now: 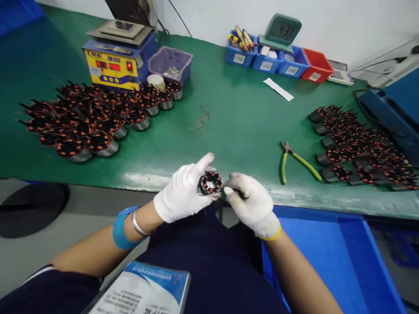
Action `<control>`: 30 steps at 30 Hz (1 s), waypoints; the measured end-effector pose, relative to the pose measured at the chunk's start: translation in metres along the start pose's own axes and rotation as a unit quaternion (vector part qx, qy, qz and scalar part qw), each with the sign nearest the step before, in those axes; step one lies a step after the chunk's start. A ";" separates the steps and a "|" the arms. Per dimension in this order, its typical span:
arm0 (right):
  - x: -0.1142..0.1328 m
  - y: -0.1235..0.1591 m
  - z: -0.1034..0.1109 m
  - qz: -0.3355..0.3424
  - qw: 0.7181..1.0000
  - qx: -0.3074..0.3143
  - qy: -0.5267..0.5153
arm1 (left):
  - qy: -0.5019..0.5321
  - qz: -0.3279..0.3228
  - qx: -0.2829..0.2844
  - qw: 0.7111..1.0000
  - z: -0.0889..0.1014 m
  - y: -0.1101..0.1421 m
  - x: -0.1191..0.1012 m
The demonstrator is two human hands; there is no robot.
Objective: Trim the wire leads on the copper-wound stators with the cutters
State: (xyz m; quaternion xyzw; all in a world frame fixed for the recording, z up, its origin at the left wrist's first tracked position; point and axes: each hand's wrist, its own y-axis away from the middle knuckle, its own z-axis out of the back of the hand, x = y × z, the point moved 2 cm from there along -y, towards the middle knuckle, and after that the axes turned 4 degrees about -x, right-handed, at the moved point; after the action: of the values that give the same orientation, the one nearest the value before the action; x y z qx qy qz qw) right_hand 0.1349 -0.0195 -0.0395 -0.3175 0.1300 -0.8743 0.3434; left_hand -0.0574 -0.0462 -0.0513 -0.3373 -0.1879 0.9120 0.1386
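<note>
In a white glove, my left hand (187, 186) grips a motor stator (210, 183), a short metal ring with black insulation and copper windings around an open centre. The stator sits over the table's front edge, its top facing up. My right hand (250, 198), also gloved, is just to the right of it, with thumb and fingers curled together near the stator's side. Whether a thin wire lies between those fingertips is too small to tell. Green-handled cutting pliers (288, 161) lie with handles spread on the green table (242, 131), right of my right hand.
Many stators stand in groups at left (88, 117) and right (363, 148). Wire scraps (200, 121) lie mid-table. Behind are a yellow-fronted device (111, 69), a purple bin (170, 63), blue bins (240, 56), a red bin (317, 65) and a clock (283, 29). A blue crate (327, 257) stands below.
</note>
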 end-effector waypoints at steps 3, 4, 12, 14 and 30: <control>0.009 0.005 -0.002 0.091 0.992 0.002 0.092 | -0.024 -0.020 0.003 1.000 0.000 0.000 0.001; 0.010 0.005 -0.002 0.102 0.989 0.013 0.109 | -0.029 -0.033 -0.010 0.999 0.000 0.000 0.000; 0.024 -0.019 0.017 0.078 0.994 0.019 0.078 | -0.074 -0.099 -0.070 0.990 -0.003 0.002 -0.004; 0.028 -0.026 0.017 0.104 0.992 0.019 0.071 | -0.070 -0.102 -0.072 0.990 -0.003 0.002 -0.004; -0.008 -0.017 -0.014 -0.037 0.987 0.049 0.146 | 0.086 0.040 0.073 0.993 0.011 -0.021 0.005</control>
State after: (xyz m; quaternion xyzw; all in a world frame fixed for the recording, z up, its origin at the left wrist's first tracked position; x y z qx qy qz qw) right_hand 0.1220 -0.0016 -0.0467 -0.1742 0.1242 -0.9286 0.3032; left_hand -0.0656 -0.0285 -0.0376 -0.4105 -0.0943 0.8958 0.1417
